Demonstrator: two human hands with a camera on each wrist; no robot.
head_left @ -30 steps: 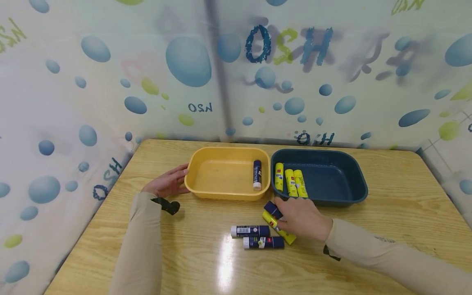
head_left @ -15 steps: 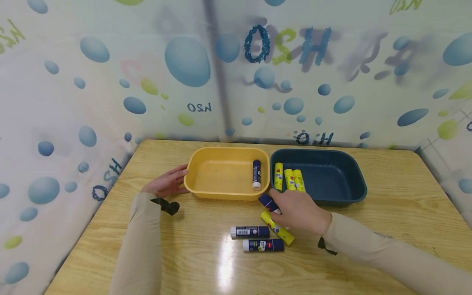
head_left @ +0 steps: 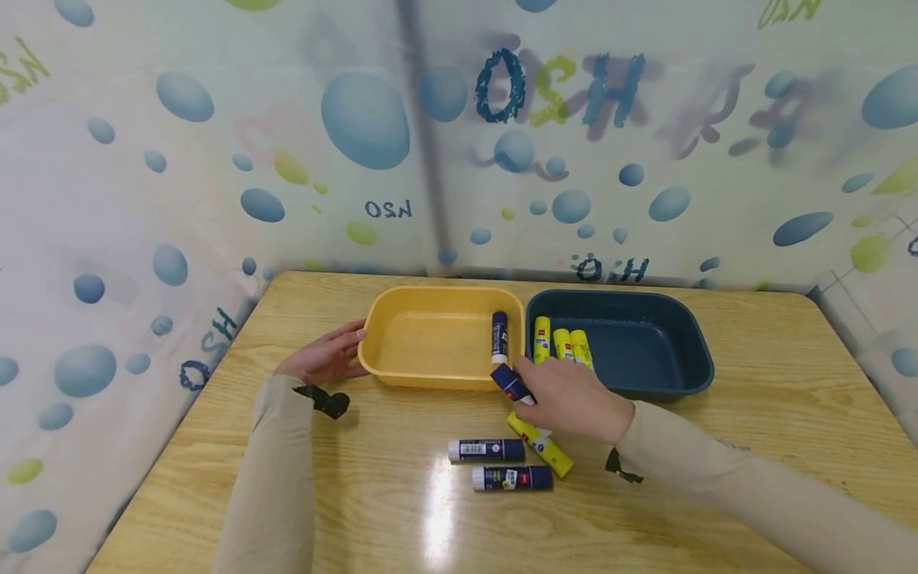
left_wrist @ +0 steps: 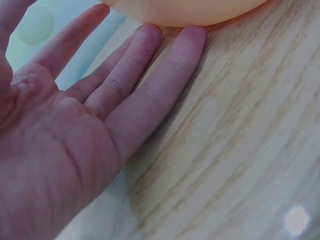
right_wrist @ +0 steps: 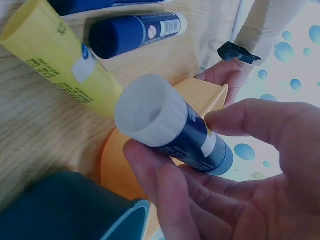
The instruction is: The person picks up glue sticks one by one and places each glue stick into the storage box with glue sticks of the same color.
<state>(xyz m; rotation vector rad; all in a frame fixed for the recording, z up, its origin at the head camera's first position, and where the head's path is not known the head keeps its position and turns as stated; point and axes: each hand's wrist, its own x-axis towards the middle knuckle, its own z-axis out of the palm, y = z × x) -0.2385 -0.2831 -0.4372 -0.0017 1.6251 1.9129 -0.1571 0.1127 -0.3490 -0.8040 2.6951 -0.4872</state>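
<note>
My right hand [head_left: 576,399] pinches a dark blue glue stick [head_left: 511,383] by thumb and fingers, above the near right corner of the yellow tray [head_left: 430,381]. In the right wrist view the white end of that glue stick [right_wrist: 150,110] faces the camera. Another dark blue glue stick [head_left: 500,336] lies inside the yellow tray at its right side. My left hand [head_left: 326,357] touches the tray's left wall, and the left wrist view shows its fingers nearly straight, tips against the tray wall [left_wrist: 190,12].
A dark teal tray [head_left: 645,391] adjoins on the right, with three yellow glue sticks [head_left: 542,339] at its left. On the wooden table [head_left: 373,494] in front lie a yellow glue stick [head_left: 552,454] and two dark blue ones [head_left: 486,450] [head_left: 512,478]. A patterned cloth stands behind.
My right hand has lifted the dark blue glue stick off the table beside the yellow one and carried it left and away from me, to the yellow tray's corner. The left hand has stayed put.
</note>
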